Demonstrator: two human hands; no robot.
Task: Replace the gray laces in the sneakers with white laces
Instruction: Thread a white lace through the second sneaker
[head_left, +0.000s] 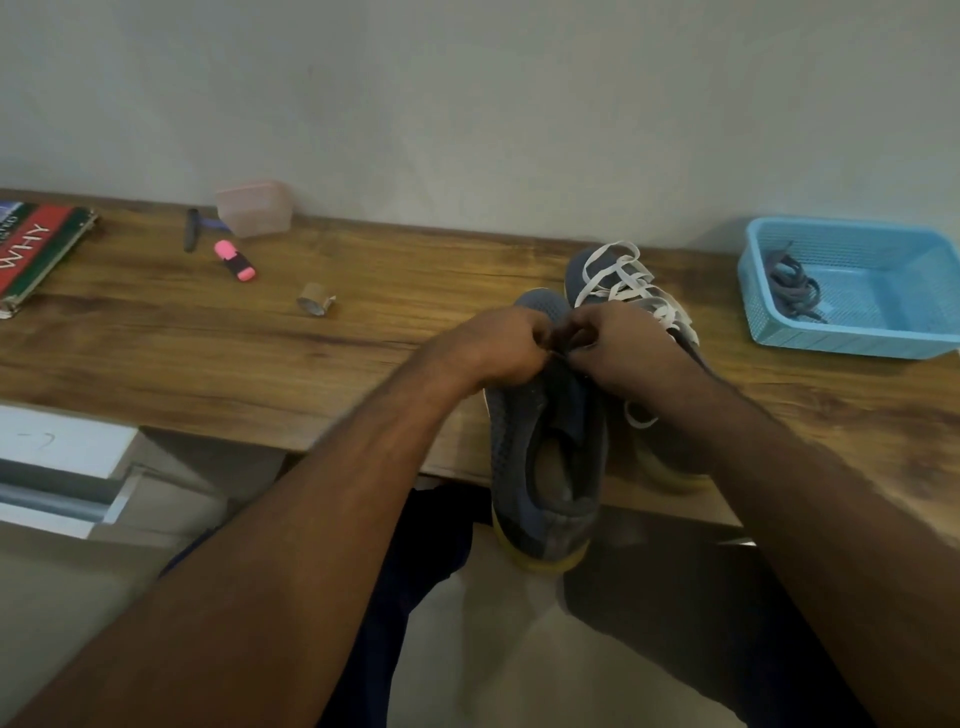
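Observation:
Two grey sneakers with yellow soles stand side by side on the wooden table. The left sneaker (545, 457) hangs with its heel over the table's front edge. My left hand (498, 345) and my right hand (618, 345) meet over its lace area, fingers pinched together on its gray lace, which they mostly hide. The right sneaker (597, 270) behind my right hand carries a white lace (618, 278), loosely threaded with loops sticking up. A loose gray lace (792, 286) lies bunched in the blue basket (883, 343).
The blue basket sits at the table's right end. On the left part of the table lie a book (36, 249), a pink highlighter (235, 261), a dark pen (191, 229), a pink plastic box (254, 208) and a small tape roll (314, 300). A wall runs behind.

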